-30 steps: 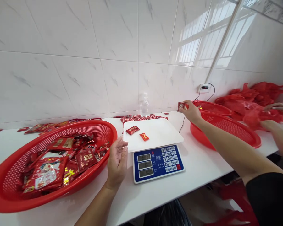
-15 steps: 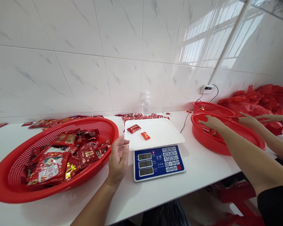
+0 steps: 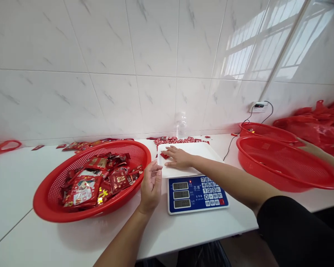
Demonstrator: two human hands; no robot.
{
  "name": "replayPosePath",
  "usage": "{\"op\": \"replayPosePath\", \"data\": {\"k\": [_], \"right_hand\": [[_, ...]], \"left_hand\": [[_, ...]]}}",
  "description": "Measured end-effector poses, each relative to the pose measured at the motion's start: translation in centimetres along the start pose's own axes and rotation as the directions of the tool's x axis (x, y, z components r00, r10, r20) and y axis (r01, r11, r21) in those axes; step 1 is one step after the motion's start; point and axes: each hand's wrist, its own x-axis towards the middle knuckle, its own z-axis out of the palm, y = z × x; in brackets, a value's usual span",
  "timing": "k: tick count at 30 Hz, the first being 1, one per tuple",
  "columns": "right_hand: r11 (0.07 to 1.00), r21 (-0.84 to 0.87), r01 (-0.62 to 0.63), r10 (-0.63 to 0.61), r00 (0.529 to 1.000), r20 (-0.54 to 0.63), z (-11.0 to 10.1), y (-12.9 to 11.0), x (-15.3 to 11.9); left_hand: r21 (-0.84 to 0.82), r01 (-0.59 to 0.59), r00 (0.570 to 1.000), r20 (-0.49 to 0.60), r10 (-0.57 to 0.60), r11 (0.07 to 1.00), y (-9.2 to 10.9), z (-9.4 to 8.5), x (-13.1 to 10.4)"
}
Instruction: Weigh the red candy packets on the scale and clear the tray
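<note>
My left hand (image 3: 151, 185) is held at the left edge of the white scale tray (image 3: 206, 152), palm turned inward, fingers apart and slightly curled, holding nothing. Over the tray, my right hand (image 3: 178, 157) lies palm down with its fingers spread, touching or just above a small red packet (image 3: 164, 155); the other packet is covered. The scale's blue keypad panel (image 3: 197, 196) faces me. To the left stands a red perforated basket (image 3: 44, 204) with several red and gold packets (image 3: 85, 189) in it.
Two red baskets (image 3: 284, 180) (image 3: 269, 129) stand at the right, near red bags (image 3: 317, 124) and another person's arm (image 3: 317, 152). A clear bottle (image 3: 182, 126) and loose packets (image 3: 172, 140) line the wall. A power cable (image 3: 233, 139) runs to a socket (image 3: 258, 107).
My right hand has moved left from the right basket to the packets on the tray. My left hand stays beside the tray. The view has turned slightly left.
</note>
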Motion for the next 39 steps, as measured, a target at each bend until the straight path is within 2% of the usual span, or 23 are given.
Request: {"op": "replayPosePath", "data": {"k": [5,12,16,22,25,28,32,34,37,39], "right_hand": [[0.997,-0.078,-0.025,0.02,0.998,-0.06,0.3,-0.2,1.5],[0.971,-0.074,-0.227,0.213,0.964,-0.162,0.4,1.3,0.3],[0.949,-0.033,-0.312,0.299,0.932,-0.204,-0.4,3.0,-1.1],[0.904,0.017,-0.427,0.419,0.878,-0.232,-2.2,5.7,-4.6],[0.901,0.013,-0.434,0.429,0.884,-0.185,-2.3,5.3,-5.0],[0.912,-0.019,-0.41,0.404,0.904,-0.143,-1.7,3.5,-3.9],[0.923,-0.068,-0.379,0.367,0.919,-0.14,-0.6,0.8,-2.2],[0.924,-0.084,-0.372,0.357,0.921,-0.153,-0.7,0.1,-2.2],[0.915,-0.095,-0.392,0.366,0.906,-0.212,-2.3,0.7,-3.9],[0.893,-0.09,-0.44,0.398,0.869,-0.294,-4.2,2.7,-6.4]], "left_hand": [[0.023,-0.009,1.0,0.003,0.009,1.0,0.0,-0.1,-0.1],[0.019,-0.012,0.999,0.031,0.012,1.0,0.0,0.0,-0.2],[0.015,-0.007,1.0,0.024,0.006,1.0,-0.1,0.0,-0.2],[0.022,-0.027,0.999,0.038,0.026,0.999,-0.1,0.1,-0.2],[0.011,-0.041,0.999,0.035,0.04,0.999,-0.1,0.1,-0.2],[0.008,-0.042,0.999,0.018,0.042,0.999,-0.2,0.1,-0.2],[0.025,-0.049,0.999,0.004,0.049,0.999,-0.5,0.2,-0.3],[0.031,-0.056,0.998,0.01,0.056,0.998,-0.7,0.2,-0.4],[0.037,-0.065,0.998,0.017,0.065,0.997,-0.7,0.2,-0.6],[0.041,-0.076,0.997,0.011,0.076,0.996,-0.5,0.1,-0.8]]}}
